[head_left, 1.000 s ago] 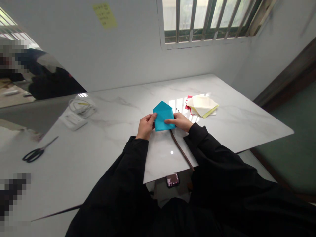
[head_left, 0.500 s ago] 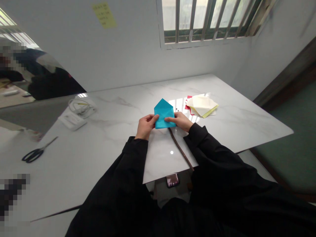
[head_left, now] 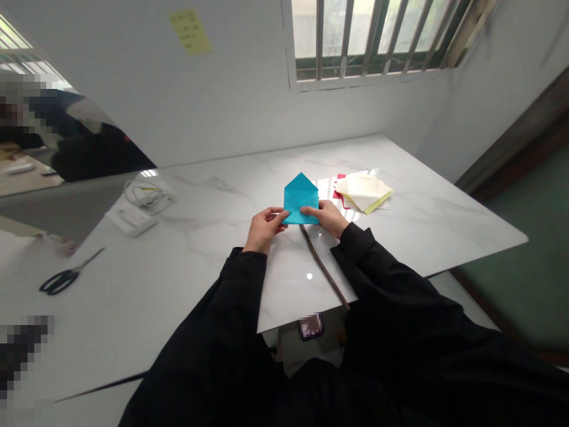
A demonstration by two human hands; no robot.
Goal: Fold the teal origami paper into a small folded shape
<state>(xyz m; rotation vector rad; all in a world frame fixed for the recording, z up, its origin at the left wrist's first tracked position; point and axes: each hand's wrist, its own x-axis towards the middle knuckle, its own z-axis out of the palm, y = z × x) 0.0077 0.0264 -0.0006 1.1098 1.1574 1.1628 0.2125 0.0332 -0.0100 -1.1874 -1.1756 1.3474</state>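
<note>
A small blue paper envelope (head_left: 301,194), its pointed flap raised at the top, is held up in front of me over the table. My left hand (head_left: 265,229) pinches its lower left corner, thumb on the front face. My right hand (head_left: 331,217) grips the lower right side, with the thumb lying across the front. The fingers behind the paper are partly hidden. Below the envelope a thin brown stick (head_left: 320,262) runs along the table toward my right sleeve.
Right of my hands lies a pile of cream, yellow and red papers (head_left: 364,193). Black-handled scissors (head_left: 62,281) rest at the left. Further back on that side are a white box (head_left: 131,219) and a coiled cable (head_left: 146,193). A phone (head_left: 310,326) shows below the table's front edge.
The envelope has shifted slightly up and to the right in my hands. My left hand now holds it nearer the bottom corner; the right hand has barely moved.
</note>
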